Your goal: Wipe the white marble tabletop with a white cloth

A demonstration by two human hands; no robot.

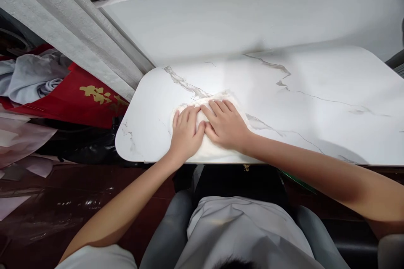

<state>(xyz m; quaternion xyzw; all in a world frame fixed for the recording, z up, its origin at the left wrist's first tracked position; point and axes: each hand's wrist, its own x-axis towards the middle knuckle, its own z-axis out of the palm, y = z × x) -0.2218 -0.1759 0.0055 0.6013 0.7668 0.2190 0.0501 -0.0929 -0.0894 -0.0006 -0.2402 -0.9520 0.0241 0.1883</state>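
A soft white cloth [210, 150] lies spread on the white marble-patterned table [151, 113], close to its front edge. My left hand [186, 133] rests palm down on the left part of the cloth, fingers stretched out. On the right part, my right hand [226, 125] also lies flat, fingers extended and slightly apart. The two thumbs meet or nearly meet over the middle of the cloth. Both palms hide much of the cloth, whose edges show beyond the fingertips and below the hands.
Behind the table stands a pale wall panel [236, 17], with a grey metal post [82, 29] at the left. A red bag [91, 96] with gold lettering holds pale fabric [34, 75]. Clear plastic [47, 214] lies at the lower left.
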